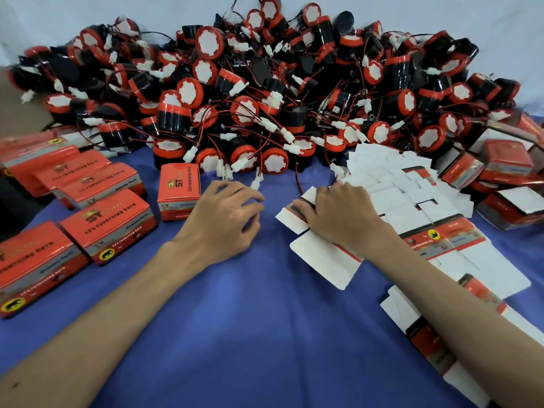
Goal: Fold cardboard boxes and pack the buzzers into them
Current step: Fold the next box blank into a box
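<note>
A big heap of black-and-red buzzers (265,92) with red wires and white plugs fills the far side of the blue cloth. My right hand (338,213) lies on a flat unfolded box (321,257), white side up, fingers curled over its far flap at the left edge of a stack of flat boxes (418,201). My left hand (223,216) hovers over the cloth with fingers spread and loosely bent, holding nothing, just right of a folded red box (179,192) standing upright.
Several closed red boxes (97,201) lie in rows at the left. More red boxes (506,178) are piled at the far right. Another flat box (426,334) lies under my right forearm. Blue cloth (250,319) covers the table.
</note>
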